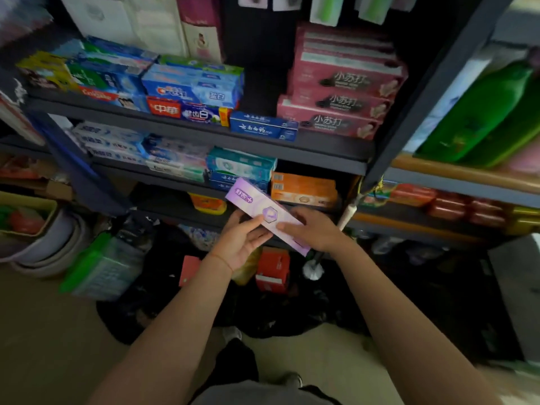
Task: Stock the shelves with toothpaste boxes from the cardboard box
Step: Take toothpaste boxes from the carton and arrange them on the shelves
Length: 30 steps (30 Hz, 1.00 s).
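Apparently both left hand point(241, 239) and right hand point(314, 229) pinch purple toothpaste box point(264, 213).

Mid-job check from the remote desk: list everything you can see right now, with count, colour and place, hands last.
purple toothpaste box: one, lilac, held in front of the lower shelf.
pink toothpaste boxes: a stack, count unclear, pink, upper shelf right.
blue toothpaste boxes: several, blue and white, upper shelf left.
dark blue boxes: two or so, upper shelf middle.
orange boxes: stack, orange, lower shelf right.
teal boxes: stack, lower shelf middle.
green bottles: at least one, neighbouring rack on the right.
red carton: one, floor level.
left hand: grips the purple box from below.
right hand: fingers hold its near end.
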### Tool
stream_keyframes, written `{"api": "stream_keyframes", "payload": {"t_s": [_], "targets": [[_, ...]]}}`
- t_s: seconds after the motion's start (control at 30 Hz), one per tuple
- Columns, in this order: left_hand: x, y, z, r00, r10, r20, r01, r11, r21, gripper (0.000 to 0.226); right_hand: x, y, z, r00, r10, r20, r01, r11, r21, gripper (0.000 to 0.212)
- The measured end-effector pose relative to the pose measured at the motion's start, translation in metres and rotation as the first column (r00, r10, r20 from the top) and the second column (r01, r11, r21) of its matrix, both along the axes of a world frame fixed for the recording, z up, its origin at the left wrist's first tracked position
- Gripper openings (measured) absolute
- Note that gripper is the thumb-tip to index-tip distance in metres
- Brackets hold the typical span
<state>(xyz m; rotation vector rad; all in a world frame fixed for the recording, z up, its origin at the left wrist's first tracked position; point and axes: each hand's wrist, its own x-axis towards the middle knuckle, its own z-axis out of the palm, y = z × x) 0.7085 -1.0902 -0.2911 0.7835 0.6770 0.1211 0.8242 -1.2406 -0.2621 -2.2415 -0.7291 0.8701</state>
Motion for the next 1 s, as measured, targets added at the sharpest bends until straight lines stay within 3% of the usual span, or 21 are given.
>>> {"api": "stream_keyframes", "payload": {"t_s": [0.1,0.23,0.43,0.53,0.63,0.77,1.0], "targets": [[0.024,-0.008,-0.009,0.999,-0.046,-0.022,0.046,0.999,0.008,0.043,0.011,0.008,-0.010,0.995,-0.032,0.094,0.035,0.999,-0.025,0.052],[0.058,0.008,-0.027,0.994,-0.083,-0.076,0.088,0.994,0.061,0.025,0.032,0.015,-0.038,0.955,-0.087,0.284,0.154,0.962,-0.225,0.060],[0.103,0.019,-0.083,0.982,-0.077,-0.170,0.087,0.995,0.053,0.032,0.063,0.030,-0.084,0.796,-0.079,0.600,0.253,0.944,-0.212,0.047],[0.114,0.024,-0.104,0.988,0.008,-0.157,-0.011,1.000,-0.023,0.038,0.074,0.032,-0.105,0.789,-0.047,0.613,0.232,0.946,-0.227,0.046],[0.117,0.027,-0.118,0.986,0.054,-0.155,-0.063,0.997,-0.053,0.026,0.084,0.033,-0.121,0.776,0.032,0.630,0.202,0.934,-0.295,0.045],[0.122,0.027,-0.122,0.991,0.048,-0.126,-0.070,0.982,-0.174,0.012,0.104,0.040,-0.133,0.759,0.071,0.647,0.228,0.902,-0.367,0.046],[0.137,0.033,-0.123,0.997,0.011,-0.076,-0.027,0.978,-0.206,0.022,0.122,0.047,-0.147,0.718,0.067,0.693,0.301,0.867,-0.396,0.045]]}}
